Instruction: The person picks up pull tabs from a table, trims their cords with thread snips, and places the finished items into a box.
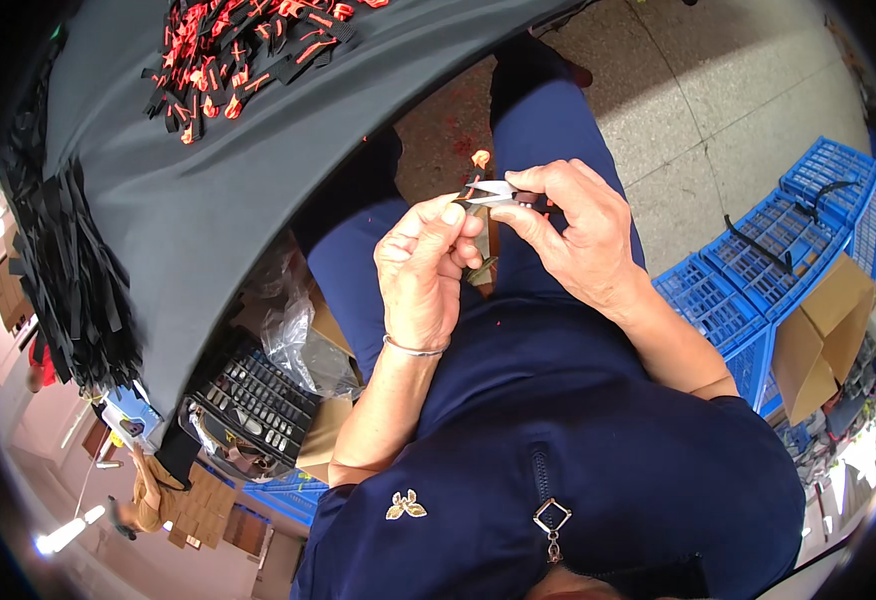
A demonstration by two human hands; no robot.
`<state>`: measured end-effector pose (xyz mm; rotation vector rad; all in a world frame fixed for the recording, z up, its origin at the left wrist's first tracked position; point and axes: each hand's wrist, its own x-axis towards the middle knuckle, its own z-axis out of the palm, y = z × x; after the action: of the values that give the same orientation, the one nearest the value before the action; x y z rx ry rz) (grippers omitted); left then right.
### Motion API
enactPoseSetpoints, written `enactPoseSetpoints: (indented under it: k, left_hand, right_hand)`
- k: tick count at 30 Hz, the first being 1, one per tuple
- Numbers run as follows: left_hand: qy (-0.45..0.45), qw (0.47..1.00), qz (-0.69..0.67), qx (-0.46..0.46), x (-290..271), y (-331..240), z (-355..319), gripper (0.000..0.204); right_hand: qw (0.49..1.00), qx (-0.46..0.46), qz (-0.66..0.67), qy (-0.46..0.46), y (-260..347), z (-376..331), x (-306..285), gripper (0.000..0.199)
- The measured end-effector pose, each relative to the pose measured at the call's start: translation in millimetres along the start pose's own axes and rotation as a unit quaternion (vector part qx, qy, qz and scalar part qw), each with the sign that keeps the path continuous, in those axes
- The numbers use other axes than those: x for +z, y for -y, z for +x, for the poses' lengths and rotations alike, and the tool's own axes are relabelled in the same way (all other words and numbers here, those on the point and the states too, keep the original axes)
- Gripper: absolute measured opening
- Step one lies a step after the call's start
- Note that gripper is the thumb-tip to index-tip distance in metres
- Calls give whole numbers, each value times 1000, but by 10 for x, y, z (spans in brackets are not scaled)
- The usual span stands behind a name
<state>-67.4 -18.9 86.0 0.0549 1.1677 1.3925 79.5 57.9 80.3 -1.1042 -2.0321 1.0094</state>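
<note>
My left hand [423, 265] pinches a short black strap [472, 181] with an orange end that points up, in front of my chest. Thumb and fingers of my right hand [588, 235] grip a pair of small thread snips [493, 194]. The blades are parted and reach to the strap just above my left fingertips; whether they touch it, I cannot tell. A heap of similar black straps with orange threads [243, 60] lies on the dark grey cloth-covered table [188, 210] at the far left.
A bundle of black strips [73, 280] hangs over the table's left edge. Blue plastic crates [748, 270] and an open cardboard box [826, 335] stand at right. Below the table are clear plastic [303, 345] and a black basket [258, 400]. Another person [146, 490] is at lower left.
</note>
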Motion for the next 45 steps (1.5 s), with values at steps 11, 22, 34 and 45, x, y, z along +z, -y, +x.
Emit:
enactPoseSetpoints:
  k: [11, 22, 34, 45]
  left_hand:
    - [-28, 999, 18, 19, 46, 79, -25, 19]
    - [-19, 997, 68, 44, 48, 73, 11, 16]
    - [-137, 978, 58, 149, -499, -213, -100, 17]
    - [-495, 851, -31, 171, -2713, 332, -813, 10]
  right_hand:
    - [998, -6, -61, -3, -23, -26, 60, 21]
    - [999, 41, 21, -3, -28, -39, 29, 19]
    - [968, 186, 165, -34, -185, -64, 151, 16]
    - [984, 150, 88, -47, -567, 30, 301, 16]
